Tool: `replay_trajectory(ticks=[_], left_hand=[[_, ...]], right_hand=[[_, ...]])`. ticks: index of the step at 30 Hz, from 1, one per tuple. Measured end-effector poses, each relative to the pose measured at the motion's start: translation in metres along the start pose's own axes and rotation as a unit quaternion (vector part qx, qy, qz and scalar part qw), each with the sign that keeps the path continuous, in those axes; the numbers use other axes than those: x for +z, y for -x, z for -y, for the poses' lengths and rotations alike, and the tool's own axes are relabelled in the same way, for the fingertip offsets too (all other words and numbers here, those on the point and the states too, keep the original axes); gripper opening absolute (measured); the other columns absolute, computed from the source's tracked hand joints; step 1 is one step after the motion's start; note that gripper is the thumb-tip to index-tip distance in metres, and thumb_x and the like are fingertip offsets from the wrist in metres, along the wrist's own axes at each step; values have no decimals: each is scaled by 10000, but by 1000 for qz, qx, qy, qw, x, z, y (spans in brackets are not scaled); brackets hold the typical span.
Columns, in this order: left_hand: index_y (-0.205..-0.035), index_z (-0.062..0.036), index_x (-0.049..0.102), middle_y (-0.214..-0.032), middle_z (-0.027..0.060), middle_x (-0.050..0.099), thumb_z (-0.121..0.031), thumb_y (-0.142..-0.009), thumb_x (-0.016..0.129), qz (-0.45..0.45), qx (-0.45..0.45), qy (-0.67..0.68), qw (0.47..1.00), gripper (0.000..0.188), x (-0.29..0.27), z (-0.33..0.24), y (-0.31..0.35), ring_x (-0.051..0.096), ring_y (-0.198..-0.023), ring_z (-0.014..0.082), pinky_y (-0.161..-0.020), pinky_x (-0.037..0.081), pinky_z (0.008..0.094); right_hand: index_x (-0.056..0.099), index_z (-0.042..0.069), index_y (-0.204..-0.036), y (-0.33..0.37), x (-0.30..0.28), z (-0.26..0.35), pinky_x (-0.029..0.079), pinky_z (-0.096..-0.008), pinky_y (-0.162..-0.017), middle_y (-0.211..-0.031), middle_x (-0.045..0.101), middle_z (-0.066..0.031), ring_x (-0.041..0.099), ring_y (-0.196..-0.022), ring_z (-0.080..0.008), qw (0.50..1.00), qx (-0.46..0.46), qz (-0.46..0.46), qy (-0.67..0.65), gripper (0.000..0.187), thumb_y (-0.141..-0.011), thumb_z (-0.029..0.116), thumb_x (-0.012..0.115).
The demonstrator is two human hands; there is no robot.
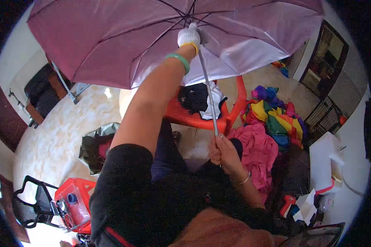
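An open umbrella [107, 49], dusky pink to silvery inside with dark ribs, spreads across the top of the view. My left hand [189, 37], in a white glove, reaches up and is closed around the shaft just beneath where the ribs meet. Down from there runs the thin metal shaft [210, 101], slanting toward me. Its lower end is gripped by my right hand [226, 154], which is bare, fingers wrapped round it. Beyond the shaft, dark and white cloth [196, 99] lies on a red plastic stool [193, 118].
Right of my legs lie a pink cloth [257, 150] and a heap of multicoloured fabric [274, 117]. A grey-green bag [95, 146] stands at the left. Lower left are a red stool [80, 201] with small items and a black chair [31, 203]. A white box [323, 158] sits far right.
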State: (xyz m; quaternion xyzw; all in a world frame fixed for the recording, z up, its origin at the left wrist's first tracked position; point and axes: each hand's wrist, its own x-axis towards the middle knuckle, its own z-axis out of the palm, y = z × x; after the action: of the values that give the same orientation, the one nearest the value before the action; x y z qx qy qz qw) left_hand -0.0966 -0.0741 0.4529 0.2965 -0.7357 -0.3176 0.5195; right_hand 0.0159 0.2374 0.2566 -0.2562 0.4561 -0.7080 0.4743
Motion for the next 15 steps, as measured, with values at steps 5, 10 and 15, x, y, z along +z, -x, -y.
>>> replay_trajectory(ticks=[5, 10, 15], left_hand=[[-1014, 59, 600, -1031, 241, 607, -459, -893, 418, 23, -107, 32, 994, 562, -10, -36, 4, 581, -991, 368, -810, 454, 413], [-1027, 44, 600, -1023, 198, 633, -421, -902, 414, 175, -73, 251, 949, 516, 76, 1, -34, 606, -968, 310, -799, 458, 389], [-1015, 20, 586, -926, 130, 638, -259, -902, 417, 247, 157, 120, 949, 345, 49, 57, -136, 616, -830, 244, -740, 491, 329]], right_hand=[[443, 143, -889, 19, 4, 7, 177, -200, -360, -592, 276, 52, 242, -433, -55, 998, 17, 41, -43, 224, -956, 354, 412], [493, 102, -915, 12, 16, 34, 290, -249, -389, -617, 422, -2, 385, -471, -109, 965, 15, 150, -214, 281, -957, 363, 397], [529, -44, -1125, -74, -37, 78, 460, -318, -809, -1028, 600, -117, 572, -935, -199, 803, -491, -197, 274, 343, -918, 226, 482]])
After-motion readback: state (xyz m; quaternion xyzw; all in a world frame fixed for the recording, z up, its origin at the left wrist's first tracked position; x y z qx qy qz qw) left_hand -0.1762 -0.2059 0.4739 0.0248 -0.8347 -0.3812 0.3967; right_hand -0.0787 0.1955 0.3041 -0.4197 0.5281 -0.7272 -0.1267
